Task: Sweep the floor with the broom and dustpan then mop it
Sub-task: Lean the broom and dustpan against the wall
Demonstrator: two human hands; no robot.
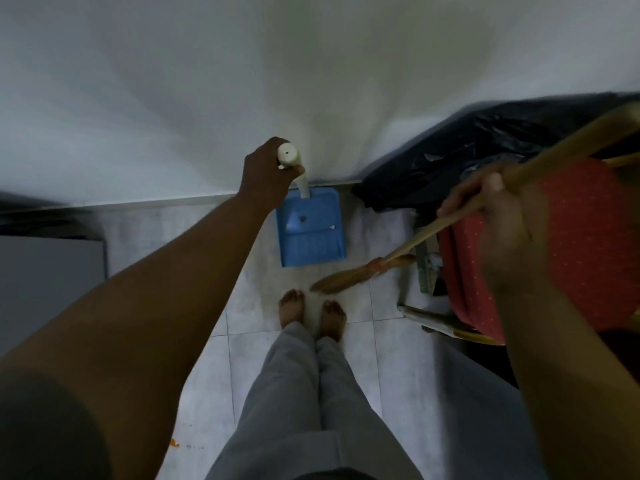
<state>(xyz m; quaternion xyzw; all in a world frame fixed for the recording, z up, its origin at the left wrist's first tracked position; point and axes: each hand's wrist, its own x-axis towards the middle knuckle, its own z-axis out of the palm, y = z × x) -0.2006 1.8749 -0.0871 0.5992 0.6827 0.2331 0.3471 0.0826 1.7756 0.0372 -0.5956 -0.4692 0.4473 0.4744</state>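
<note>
We are in the sweeping part of the job, at the point of gathering dirt into the dustpan [310,237]. Our left hand [266,173] is wrapped round the top of the pan's white handle [288,154]. The blue pan sits on the floor [346,362], its back close to the foot of the wall [207,81] and its open lip facing our bare feet [292,308].

Our right hand [485,209] grasps the wooden stick of the broom [349,280], fingers curled round it. The straw head lies low over the tiles, just beside the right end of the pan's lip and just ahead of our toes. The head is blurred, so we cannot tell whether the bristles touch the floor.

On the right a black plastic bag [450,150] and a red dotted seat [571,244] crowd close to the stick. An orange scrap [173,444] lies on the tiles well behind the pan, by our left leg.

The next move, as we judge it, calls for short strokes of the straw head toward the lip, with the left hand pressing the pan so the lip keeps to the tiles. The stick has little room to swing on the right. The orange scrap has yet to be gathered, and we see no mop here, so mopping looks some way off.
</note>
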